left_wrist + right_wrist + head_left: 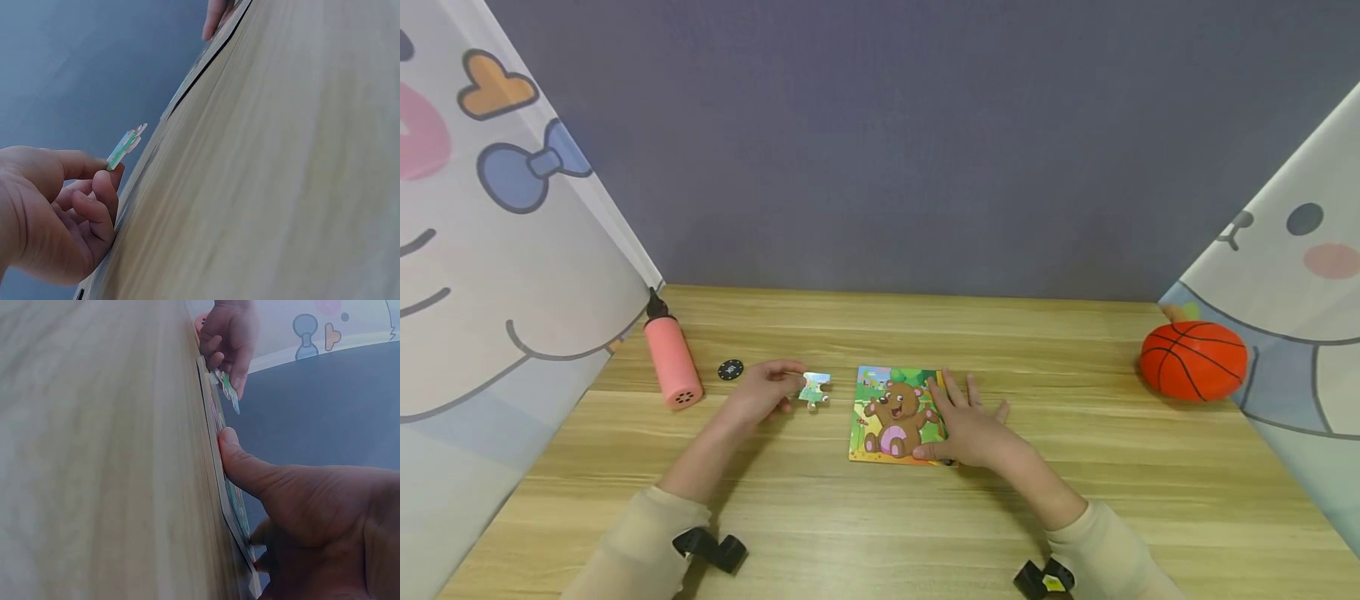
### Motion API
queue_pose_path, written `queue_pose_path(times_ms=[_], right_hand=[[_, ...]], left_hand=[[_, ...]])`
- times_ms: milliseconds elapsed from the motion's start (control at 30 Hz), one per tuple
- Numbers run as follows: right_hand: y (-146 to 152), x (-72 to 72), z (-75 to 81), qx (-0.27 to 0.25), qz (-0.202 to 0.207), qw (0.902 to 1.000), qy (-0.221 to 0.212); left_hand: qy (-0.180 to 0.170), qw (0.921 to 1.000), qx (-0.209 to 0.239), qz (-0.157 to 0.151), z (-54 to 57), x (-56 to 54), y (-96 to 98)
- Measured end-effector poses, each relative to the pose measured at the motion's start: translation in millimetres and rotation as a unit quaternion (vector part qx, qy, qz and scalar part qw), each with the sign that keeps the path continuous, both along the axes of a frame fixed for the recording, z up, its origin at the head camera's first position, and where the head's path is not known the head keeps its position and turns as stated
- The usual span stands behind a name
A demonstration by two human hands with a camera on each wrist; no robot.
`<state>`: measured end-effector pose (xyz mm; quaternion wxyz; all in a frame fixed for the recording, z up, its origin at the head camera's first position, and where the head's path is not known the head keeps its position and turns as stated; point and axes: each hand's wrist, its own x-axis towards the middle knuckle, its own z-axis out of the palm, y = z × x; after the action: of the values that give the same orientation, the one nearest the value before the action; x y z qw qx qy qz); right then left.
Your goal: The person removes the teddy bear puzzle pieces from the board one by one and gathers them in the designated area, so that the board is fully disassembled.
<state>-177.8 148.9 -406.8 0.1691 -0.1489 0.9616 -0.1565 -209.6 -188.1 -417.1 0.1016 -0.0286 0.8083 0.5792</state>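
My left hand [760, 392] pinches a jigsaw puzzle piece [815, 388] between thumb and fingertips at the left of the puzzle. The left wrist view shows the piece [124, 150] tilted above the table, with the other fingers curled below it. A square jigsaw puzzle [897, 417] with a brown bear picture lies on the table in front of me. Spread over its right edge, my right hand [973, 429] rests with fingers pointing away from me. In the right wrist view its thumb [240, 456] lies on the puzzle's face; the other fingers are mostly hidden.
A pink hand pump [673, 358] with a black nozzle lies at the left of the wooden table [865, 533]. Beside it is a black round chip [731, 369]. A red toy basketball [1193, 361] sits at the far right. A grey wall [880, 150] stands behind.
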Motion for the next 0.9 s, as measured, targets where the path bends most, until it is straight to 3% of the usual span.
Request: queue_pose_path(times_ms=[467,900], right_hand=[[0.8,-0.6,-2.1,0.014,-0.024,0.9996,-0.009],[1.1,-1.3,-2.0,0.021,-0.021,0.9995,-0.007]], left_hand=[[0.006,0.9999,-0.011,0.003,1.2,2.9,-27.9],[0.008,0.9985,-0.040,0.036,4.0,6.6,-46.3]])
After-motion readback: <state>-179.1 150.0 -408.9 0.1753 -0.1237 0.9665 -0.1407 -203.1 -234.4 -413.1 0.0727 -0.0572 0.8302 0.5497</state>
